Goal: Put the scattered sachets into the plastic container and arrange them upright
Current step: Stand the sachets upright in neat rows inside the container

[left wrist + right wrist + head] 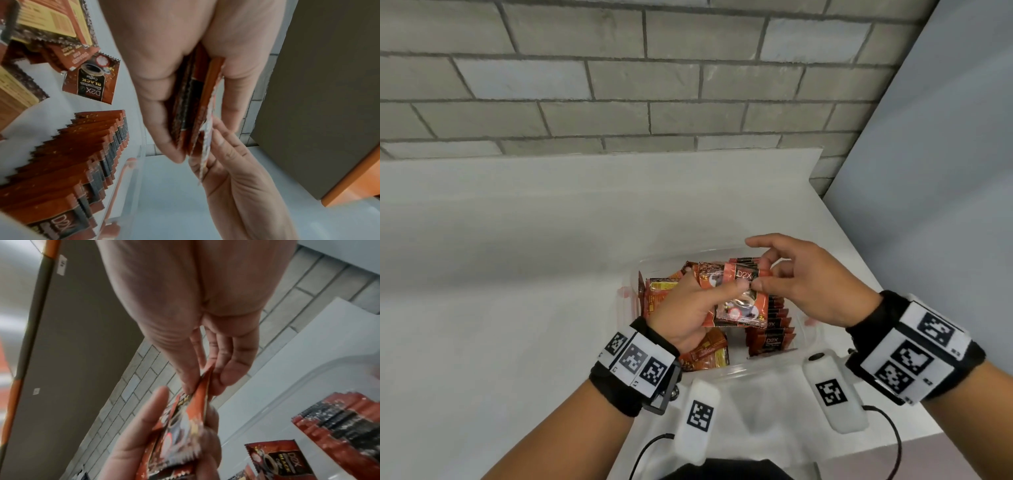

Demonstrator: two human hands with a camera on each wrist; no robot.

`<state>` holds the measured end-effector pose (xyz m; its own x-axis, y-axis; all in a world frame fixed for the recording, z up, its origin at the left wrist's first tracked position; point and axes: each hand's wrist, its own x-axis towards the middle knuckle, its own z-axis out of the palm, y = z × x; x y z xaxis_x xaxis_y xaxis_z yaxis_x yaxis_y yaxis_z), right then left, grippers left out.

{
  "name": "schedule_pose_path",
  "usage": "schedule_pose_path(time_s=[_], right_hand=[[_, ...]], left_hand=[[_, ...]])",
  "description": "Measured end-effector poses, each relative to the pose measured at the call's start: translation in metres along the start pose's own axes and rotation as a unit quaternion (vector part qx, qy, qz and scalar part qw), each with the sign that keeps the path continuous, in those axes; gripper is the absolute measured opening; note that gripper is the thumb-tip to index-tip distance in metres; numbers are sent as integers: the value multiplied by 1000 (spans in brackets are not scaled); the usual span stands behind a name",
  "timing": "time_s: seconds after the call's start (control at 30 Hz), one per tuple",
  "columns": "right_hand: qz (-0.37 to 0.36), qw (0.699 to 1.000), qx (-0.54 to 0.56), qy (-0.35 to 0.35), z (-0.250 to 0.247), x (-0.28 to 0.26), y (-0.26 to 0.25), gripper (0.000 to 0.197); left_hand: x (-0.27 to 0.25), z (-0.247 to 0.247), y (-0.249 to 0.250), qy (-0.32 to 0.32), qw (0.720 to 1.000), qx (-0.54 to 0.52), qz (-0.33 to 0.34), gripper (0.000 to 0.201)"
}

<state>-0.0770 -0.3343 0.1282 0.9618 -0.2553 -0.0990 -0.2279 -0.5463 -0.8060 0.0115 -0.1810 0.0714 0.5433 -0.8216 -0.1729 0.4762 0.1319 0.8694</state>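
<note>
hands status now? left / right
Left hand: grips a small stack of red-brown foil coffee sachets.
Right hand: thumb and finger pinch the stack's front sachet.

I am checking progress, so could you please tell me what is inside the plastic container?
Inside the plastic container, a row of upright sachets lines one side and loose sachets lie opposite. The hands and their held stack cover the middle.

Probably a pantry corner: a white counter [517,274]; behind the counter a grey brick wall [619,85]; coffee sachets [770,329] on it.
</note>
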Motion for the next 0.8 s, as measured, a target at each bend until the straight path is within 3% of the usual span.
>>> schedule_pose_path(time_s=[0.1, 0.2, 0.4, 0.57, 0.8], right_hand=[[13, 999, 4, -34, -9, -6, 8, 23], [20, 995, -74, -60, -17, -11, 19, 12], [15, 969, -207, -137, -8, -20, 39, 12], [31, 948, -250, -194, 0, -24, 39, 13], [5, 890, -407, -206, 12, -22, 50, 20]], left_hand=[[2, -5, 5, 59, 997, -36, -17, 32], [3, -15, 11, 99, 993, -60, -16, 34], [2, -23, 18, 105, 993, -59, -14, 48], [-1, -24, 18, 106, 993, -50, -25, 51], [-5, -26, 17, 107, 993, -38, -33, 50]])
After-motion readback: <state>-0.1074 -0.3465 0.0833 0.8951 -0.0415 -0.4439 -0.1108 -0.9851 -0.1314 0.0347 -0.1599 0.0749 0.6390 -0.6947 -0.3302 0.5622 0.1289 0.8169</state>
